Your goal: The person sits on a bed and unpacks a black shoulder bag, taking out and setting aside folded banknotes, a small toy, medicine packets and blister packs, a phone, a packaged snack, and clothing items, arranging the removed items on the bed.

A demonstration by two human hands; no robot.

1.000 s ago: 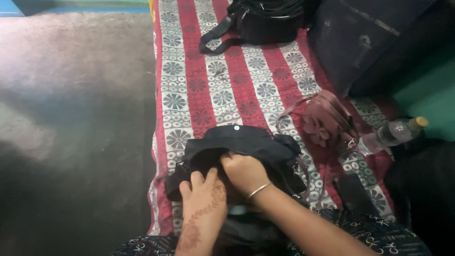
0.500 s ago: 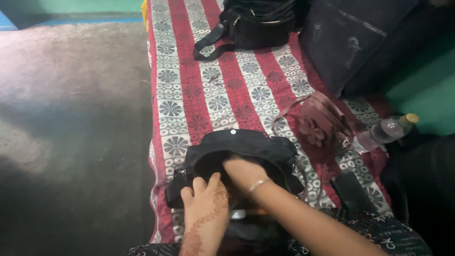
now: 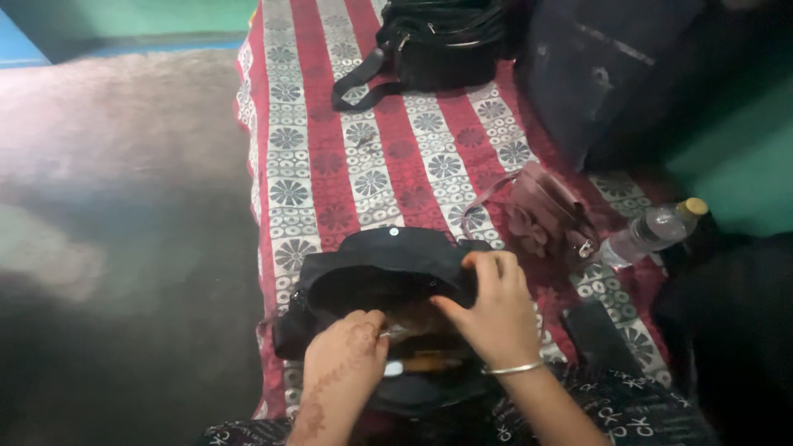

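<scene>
My right hand (image 3: 487, 310) curls over the far lip of the black handbag (image 3: 384, 277) in front of me on the red patterned cloth (image 3: 330, 165), fingers bent and pinching the rim to hold the mouth open, while my left hand (image 3: 347, 351) dips into the opening with its fingers drawn together on something brownish inside — what exactly, I cannot tell. The risk I judge most likely is the soft rim slipping from my right fingers, so the bag folds shut over my left hand; a hard tug could also tip small things out, since the bag lies near the cloth's edge above the dark floor (image 3: 124, 248). Just beside my right hand sits a pink purse (image 3: 541, 219), then a clear bottle (image 3: 652, 231) and a dark flat phone (image 3: 599, 334) — close enough for my elbow to knock. A second black bag (image 3: 438, 37) lies well apart.
</scene>
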